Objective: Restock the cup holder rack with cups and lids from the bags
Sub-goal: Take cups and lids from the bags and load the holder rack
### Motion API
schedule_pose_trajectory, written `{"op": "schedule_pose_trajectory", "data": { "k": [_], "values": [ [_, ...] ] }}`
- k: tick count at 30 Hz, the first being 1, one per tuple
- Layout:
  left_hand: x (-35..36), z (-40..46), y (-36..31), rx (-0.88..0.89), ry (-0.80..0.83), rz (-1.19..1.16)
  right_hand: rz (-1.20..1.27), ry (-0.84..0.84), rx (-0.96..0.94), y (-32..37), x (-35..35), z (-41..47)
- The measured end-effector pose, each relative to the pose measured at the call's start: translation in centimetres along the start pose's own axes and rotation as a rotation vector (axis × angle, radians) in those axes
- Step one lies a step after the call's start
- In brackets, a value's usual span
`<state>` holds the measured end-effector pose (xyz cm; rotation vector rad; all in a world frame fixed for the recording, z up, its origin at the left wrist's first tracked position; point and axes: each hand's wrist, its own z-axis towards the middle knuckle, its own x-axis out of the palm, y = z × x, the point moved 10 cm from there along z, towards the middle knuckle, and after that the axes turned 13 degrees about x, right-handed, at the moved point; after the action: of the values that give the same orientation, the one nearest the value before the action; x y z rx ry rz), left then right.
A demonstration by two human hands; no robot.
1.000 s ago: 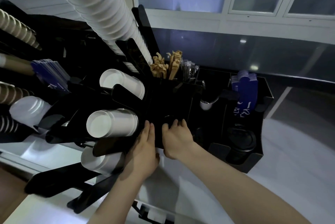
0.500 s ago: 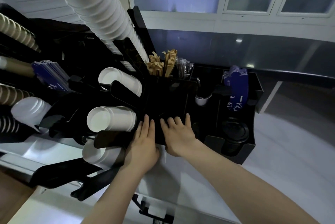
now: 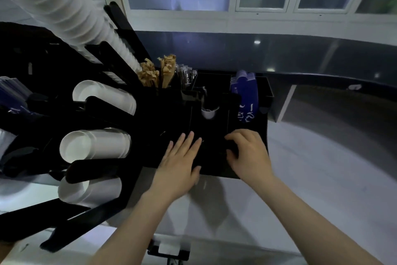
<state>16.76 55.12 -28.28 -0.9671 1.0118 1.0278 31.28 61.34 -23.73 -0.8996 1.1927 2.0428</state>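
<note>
Matt black plastic rack [image 3: 163, 118], smooth white paper cups [image 3: 94, 146], glossy pale countertop [image 3: 322, 179]

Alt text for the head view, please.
Two bare hands, left flat and right curled, rest on a black organizer on a white counter. White cups lie stacked in a rack at left.

Bare counter [image 3: 322, 179] lies open right of the right hand's fingers [image 3: 236, 136]; the black rack [image 3: 150, 118] blocks ahead and left.
</note>
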Motion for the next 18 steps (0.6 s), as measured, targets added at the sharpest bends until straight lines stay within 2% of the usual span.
{"op": "schedule_pose_trajectory", "data": {
  "k": [3,6,10,18],
  "values": [
    [1.5,1.3,-2.0,0.053,0.046,0.003,-0.176,0.140,0.166,-4.7,-0.4,1.3],
    [3.0,1.8,-2.8,0.047,0.093,0.034,-0.363,0.249,0.140,-6.2,0.1,1.8],
    [3.8,1.6,-2.6,0.032,0.096,0.052,-0.500,0.261,0.042,-5.4,1.4,2.2],
    [4.4,1.5,-2.4,0.050,0.108,0.020,-0.602,0.229,0.005,-5.1,2.5,3.0]
  ]
}}
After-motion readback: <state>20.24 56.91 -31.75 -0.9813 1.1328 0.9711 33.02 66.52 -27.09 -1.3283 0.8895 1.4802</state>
